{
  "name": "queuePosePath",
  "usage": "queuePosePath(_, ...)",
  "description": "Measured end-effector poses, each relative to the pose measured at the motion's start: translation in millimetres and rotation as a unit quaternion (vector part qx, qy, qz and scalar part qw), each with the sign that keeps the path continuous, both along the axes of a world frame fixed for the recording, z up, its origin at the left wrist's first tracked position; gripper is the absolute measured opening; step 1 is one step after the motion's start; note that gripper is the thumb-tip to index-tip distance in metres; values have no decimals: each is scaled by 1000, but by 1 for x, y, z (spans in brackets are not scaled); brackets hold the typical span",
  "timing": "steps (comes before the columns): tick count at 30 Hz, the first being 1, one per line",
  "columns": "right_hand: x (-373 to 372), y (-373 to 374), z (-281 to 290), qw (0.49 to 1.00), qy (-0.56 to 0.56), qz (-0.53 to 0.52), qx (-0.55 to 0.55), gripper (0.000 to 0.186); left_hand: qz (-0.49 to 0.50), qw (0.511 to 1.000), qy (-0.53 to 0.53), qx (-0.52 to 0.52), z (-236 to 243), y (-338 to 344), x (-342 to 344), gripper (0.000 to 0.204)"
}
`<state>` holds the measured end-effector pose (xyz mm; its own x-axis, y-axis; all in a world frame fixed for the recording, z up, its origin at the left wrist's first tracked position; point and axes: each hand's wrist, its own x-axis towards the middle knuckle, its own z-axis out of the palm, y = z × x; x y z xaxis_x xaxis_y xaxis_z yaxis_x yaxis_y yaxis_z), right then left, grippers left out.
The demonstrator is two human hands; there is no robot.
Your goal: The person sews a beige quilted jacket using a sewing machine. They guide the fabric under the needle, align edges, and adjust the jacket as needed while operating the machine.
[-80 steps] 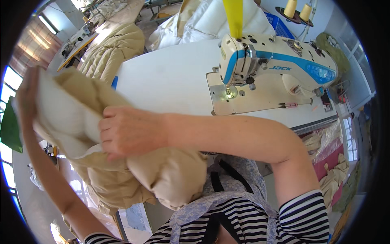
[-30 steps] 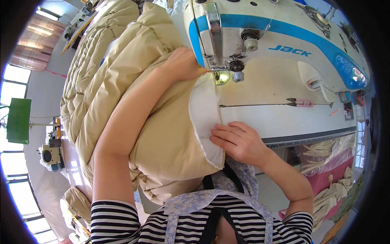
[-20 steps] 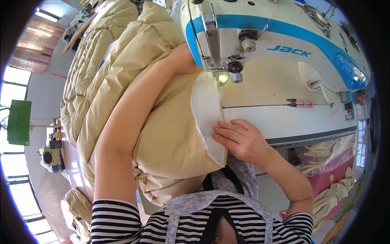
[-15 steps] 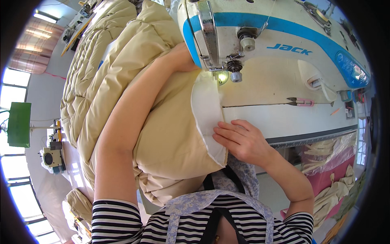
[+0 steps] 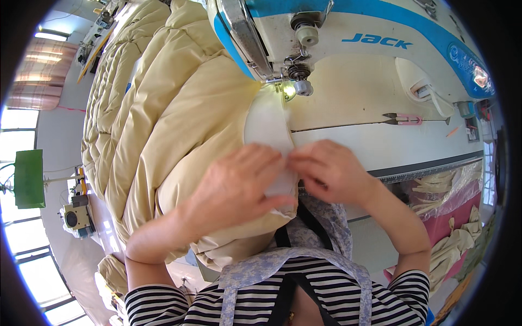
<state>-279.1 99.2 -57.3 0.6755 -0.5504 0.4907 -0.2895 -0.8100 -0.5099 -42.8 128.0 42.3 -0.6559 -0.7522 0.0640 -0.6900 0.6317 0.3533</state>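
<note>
A padded beige garment (image 5: 179, 136) lies bunched beside the sewing machine (image 5: 337, 22). A white fabric strip (image 5: 266, 122) along its right edge runs up under the machine's needle area, where a small lamp shines. My left hand (image 5: 234, 187), smeared by motion, hovers over or rests on the strip's lower part; its thumb stands apart from the fingers. At the strip's right edge, my right hand (image 5: 331, 171) has curled fingers closed on the fabric edge. The two hands' fingertips nearly meet. Whether the machine's foot is down cannot be made out.
Pink-handled thread snips (image 5: 402, 118) lie on the machine bed to the right. A dark ruler strip (image 5: 402, 173) follows the table's front edge. Beige pieces and clear plastic (image 5: 446, 187) lie lower right. A green panel (image 5: 30, 179) stands far left.
My left hand has come back from beside the machine head to the strip's lower part. My right hand stays near the strip's edge, its fingers now more curled. The view has shifted slightly.
</note>
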Motion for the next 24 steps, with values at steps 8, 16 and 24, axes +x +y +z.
queuePosePath(8,-2,-60,-4,980,81,-105,-150,33,-94,985,-124,-72,-16,38,-21,28)
queuePosePath(16,9,-66,-4,972,127,-85,-176,27,-107,992,-40,-55,-22,41,-11,16)
queuePosePath(24,13,-61,15,970,153,-52,-182,28,-119,987,102,22,-4,21,-9,13)
